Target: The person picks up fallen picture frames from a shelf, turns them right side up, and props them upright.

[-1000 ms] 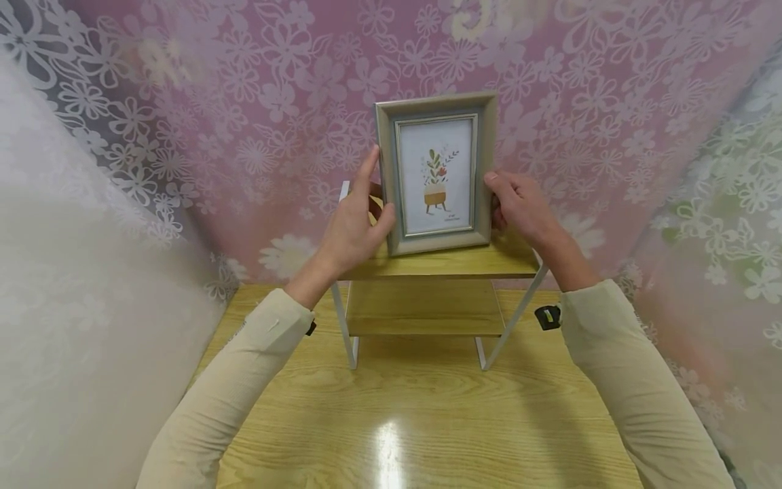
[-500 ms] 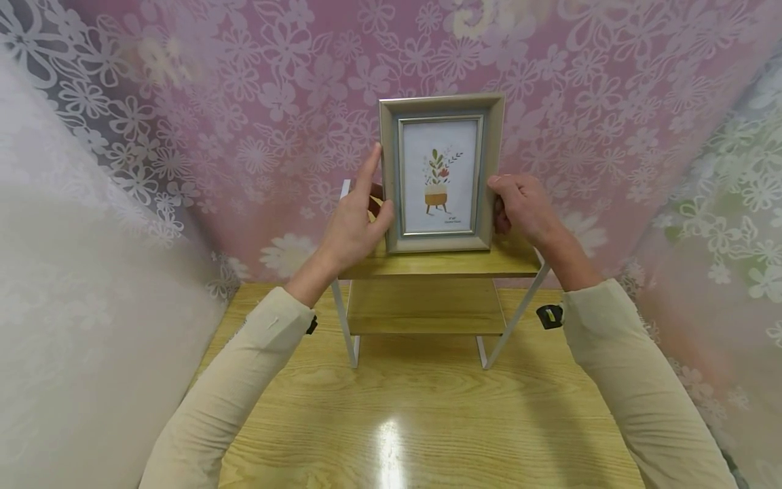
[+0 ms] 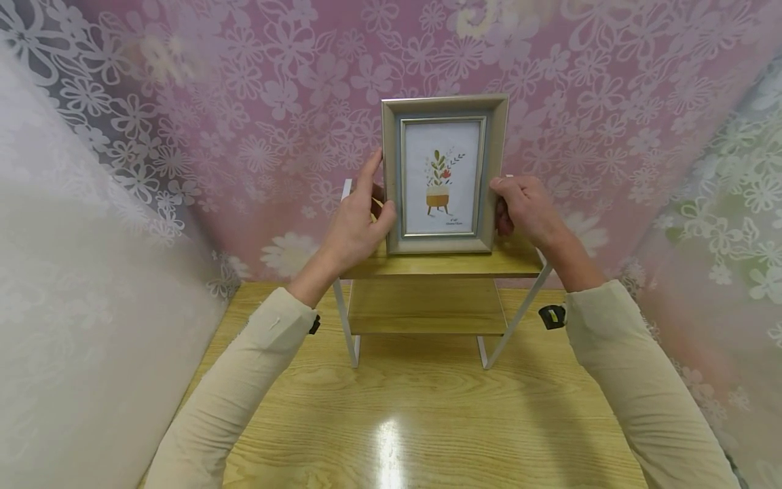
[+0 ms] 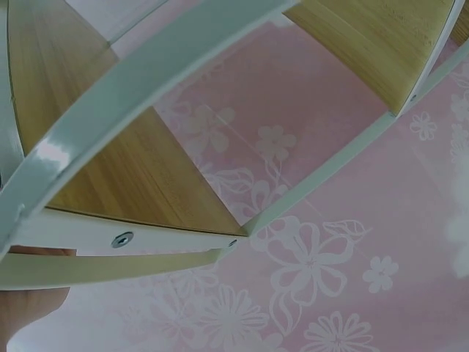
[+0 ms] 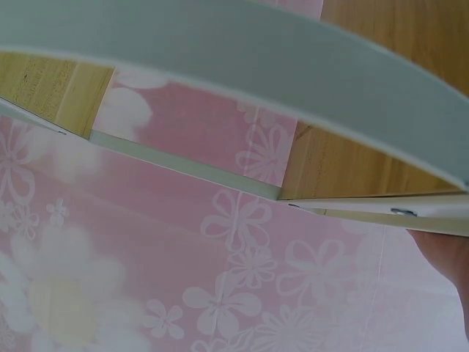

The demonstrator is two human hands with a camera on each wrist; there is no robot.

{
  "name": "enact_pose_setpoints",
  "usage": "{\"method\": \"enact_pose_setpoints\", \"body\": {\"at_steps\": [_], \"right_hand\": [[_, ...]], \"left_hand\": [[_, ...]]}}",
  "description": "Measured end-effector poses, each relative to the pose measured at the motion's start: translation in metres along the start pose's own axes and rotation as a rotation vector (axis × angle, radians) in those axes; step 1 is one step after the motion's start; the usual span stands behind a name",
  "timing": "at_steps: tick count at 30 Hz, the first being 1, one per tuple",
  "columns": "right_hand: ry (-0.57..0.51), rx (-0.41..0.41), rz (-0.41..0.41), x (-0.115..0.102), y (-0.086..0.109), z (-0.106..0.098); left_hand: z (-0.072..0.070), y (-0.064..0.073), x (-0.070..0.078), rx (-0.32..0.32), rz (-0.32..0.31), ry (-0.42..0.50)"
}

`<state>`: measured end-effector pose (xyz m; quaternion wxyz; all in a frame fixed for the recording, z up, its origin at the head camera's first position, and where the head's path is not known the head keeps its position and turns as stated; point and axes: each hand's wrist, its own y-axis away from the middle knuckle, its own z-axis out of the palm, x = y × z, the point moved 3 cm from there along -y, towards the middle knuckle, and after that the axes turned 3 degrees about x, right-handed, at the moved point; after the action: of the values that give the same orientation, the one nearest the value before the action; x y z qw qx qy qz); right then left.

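A picture frame with a pale beige border and a plant print stands nearly upright over the top board of a small two-tier shelf. My left hand holds its left side, thumb at the lower edge and index finger reaching up along the border. The other fingers go behind it. On the opposite side my right hand pinches the border, thumb in front and curled fingers behind. In the left wrist view part of the left hand shows below the shelf's rail. A bit of the right hand shows at the right wrist view's edge.
White metal legs carry the shelf, with a lower board beneath the top one. It stands on a wood-grain surface. A pink flowered wall covering rises close behind, and pale flowered sheets flank both sides.
The picture frame has shifted slightly right and straightened from a slight tilt, its lower edge now level. Both hands keep their hold, moving very little with it.
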<state>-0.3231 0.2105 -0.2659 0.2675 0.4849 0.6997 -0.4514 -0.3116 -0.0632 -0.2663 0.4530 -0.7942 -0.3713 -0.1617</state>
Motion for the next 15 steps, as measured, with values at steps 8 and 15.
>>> {"method": "enact_pose_setpoints", "body": {"at_steps": [8, 15], "right_hand": [[-0.013, -0.012, -0.008, 0.004, -0.0001, -0.0012], [0.002, -0.013, -0.004, 0.003, -0.0007, -0.0004]], "left_hand": [[0.0003, -0.0004, 0.0009, -0.009, -0.009, 0.009], [-0.0003, -0.0006, -0.0007, -0.005, -0.009, 0.023]]}}
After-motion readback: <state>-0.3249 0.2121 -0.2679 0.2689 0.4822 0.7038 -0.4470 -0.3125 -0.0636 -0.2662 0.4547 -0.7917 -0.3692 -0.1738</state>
